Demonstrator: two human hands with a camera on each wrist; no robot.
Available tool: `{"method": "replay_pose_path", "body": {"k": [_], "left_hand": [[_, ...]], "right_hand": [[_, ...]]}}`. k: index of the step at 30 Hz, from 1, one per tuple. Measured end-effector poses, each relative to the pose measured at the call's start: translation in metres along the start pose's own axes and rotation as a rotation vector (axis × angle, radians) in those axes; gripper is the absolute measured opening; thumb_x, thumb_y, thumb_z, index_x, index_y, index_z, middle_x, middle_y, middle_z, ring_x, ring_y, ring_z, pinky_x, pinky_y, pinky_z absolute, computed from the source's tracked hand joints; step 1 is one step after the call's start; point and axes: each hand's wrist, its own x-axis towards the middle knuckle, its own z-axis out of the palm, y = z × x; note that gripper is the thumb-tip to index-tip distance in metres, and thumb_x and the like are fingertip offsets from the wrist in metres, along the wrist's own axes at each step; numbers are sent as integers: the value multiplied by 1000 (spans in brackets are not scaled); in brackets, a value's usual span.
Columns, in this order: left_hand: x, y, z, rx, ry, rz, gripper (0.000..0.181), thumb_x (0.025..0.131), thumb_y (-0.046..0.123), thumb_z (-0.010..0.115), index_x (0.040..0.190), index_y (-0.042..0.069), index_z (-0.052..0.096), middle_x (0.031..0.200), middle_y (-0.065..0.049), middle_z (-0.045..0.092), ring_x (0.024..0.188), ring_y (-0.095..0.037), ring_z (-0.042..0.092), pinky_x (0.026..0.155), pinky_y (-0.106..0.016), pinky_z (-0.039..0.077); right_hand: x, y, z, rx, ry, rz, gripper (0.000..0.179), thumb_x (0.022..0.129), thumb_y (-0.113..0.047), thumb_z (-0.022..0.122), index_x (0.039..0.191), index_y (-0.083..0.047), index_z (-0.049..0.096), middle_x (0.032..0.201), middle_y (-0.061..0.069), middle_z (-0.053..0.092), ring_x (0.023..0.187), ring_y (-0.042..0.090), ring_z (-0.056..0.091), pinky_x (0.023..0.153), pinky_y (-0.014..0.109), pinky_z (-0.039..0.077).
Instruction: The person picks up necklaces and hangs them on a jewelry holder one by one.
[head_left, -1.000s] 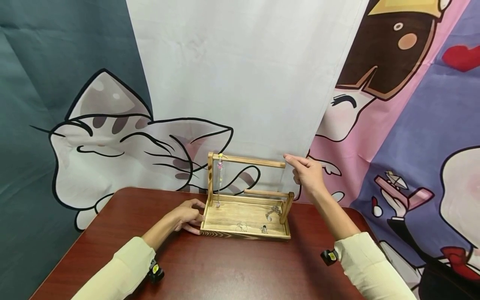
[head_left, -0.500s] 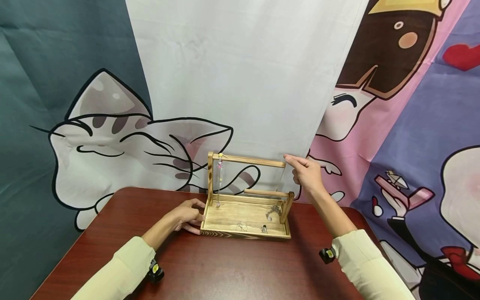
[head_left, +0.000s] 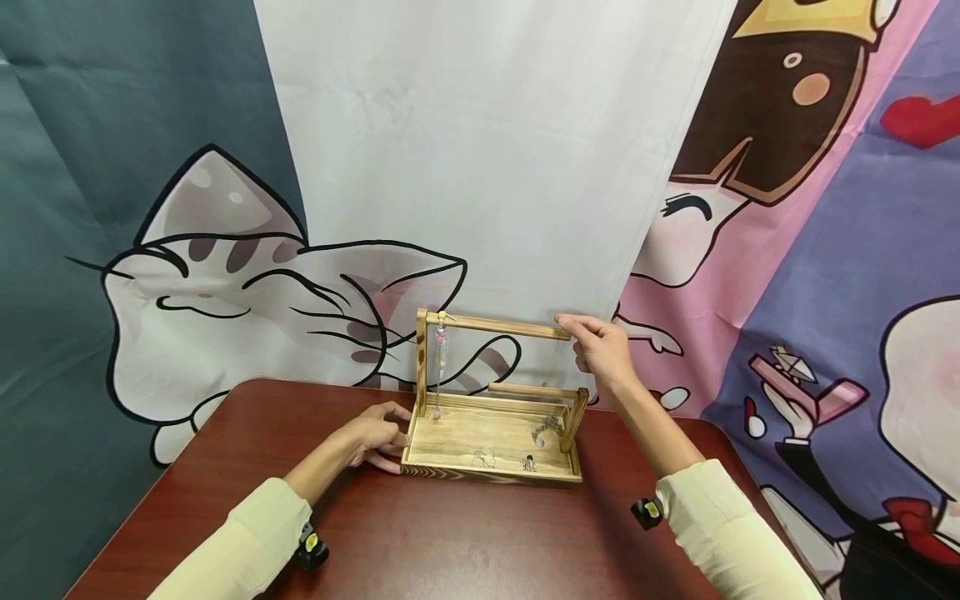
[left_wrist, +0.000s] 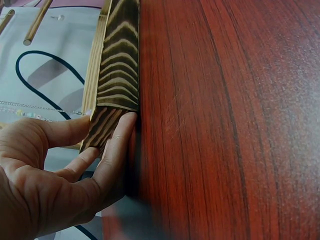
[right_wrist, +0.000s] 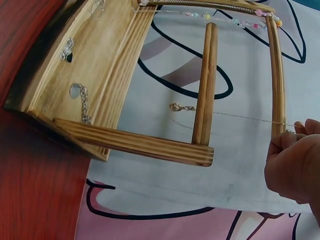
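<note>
A wooden jewelry stand has a tray base, a long upper bar and a shorter lower bar. At the tray's left end, my left hand grips it, thumb at the rim and fingers against the end and lower edge. My right hand pinches a thin chain necklace at the upper bar's free right end. Its small pendant dangles behind the lower bar in the right wrist view. A beaded necklace with pink and yellow beads hangs at the upper bar's left end.
Inside the tray lie a chain with a round pendant, a small piece with a dark stone and a thin wire-like piece. The stand rests on a reddish-brown table. A cartoon-printed cloth hangs close behind.
My right hand has shifted a little left, its fingertips now over the upper bar's free end. My left hand stays on the tray's end. The head view has tilted slightly.
</note>
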Motion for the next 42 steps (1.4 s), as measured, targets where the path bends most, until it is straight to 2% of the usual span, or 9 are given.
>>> {"method": "replay_pose_path", "body": {"k": [8,18,24,28,33,36,38,40,42], "left_hand": [[1,-3,1,3,-4,0,59,96,-9,68,151,-5,46,110,-25,75,93,-27,80,70,-47,75],[2,-2,4,4,-2,-6,58,96,-10,67,150,-3,48,109,-25,75,90,-25,79,69,-47,75],[2,-2,5,-10,4,-16,59,95,-11,67,151,-3,49,109,-24,74,89,-26,79,69,-48,75],[1,-2,5,-8,0,-8,59,95,-10,68,151,-4,49,108,-24,75,88,-25,79,69,-47,75],[1,-2,6,-11,-7,-6,60,95,-11,68,151,-4,48,108,-24,75,90,-25,79,69,-47,75],[1,-2,4,-8,-6,-5,59,96,-11,67,151,-4,48,108,-25,75,90,-26,79,69,-47,75],[2,-3,3,-4,-1,-4,58,96,-11,67,151,-4,48,108,-24,75,90,-26,79,69,-47,75],[2,-3,1,-4,6,-7,58,96,-10,67,151,-3,49,107,-23,75,90,-25,79,69,-47,75],[2,-3,0,0,7,-5,58,97,-10,67,151,-3,48,108,-23,75,90,-26,80,69,-46,75]], "right_hand": [[-1,2,12,5,-4,10,15,110,-19,75,115,-16,89,91,-12,79,47,0,31,46,15,25],[-6,5,31,-23,-43,28,30,109,-22,77,129,0,82,97,-13,82,47,1,29,47,17,23],[-7,7,43,-59,-90,28,33,110,-25,76,135,-3,80,99,-17,82,47,2,29,47,18,25],[-8,10,51,-55,-95,26,33,111,-24,75,135,-2,80,99,-14,81,47,2,29,47,18,25],[-10,10,59,-45,-110,9,33,111,-22,74,135,-1,79,92,-14,79,47,2,28,46,18,23],[-10,10,66,-37,-121,3,33,111,-22,74,136,1,79,68,-15,64,45,2,26,45,18,22],[-10,10,71,-26,-129,2,34,112,-22,73,136,1,78,58,-14,51,45,3,25,45,18,21],[-11,11,76,-12,-134,3,33,112,-21,73,135,2,78,53,-12,38,45,3,25,46,18,21],[-11,11,81,-12,-139,5,34,112,-22,74,135,2,78,54,-12,37,46,3,24,46,19,21]]}}
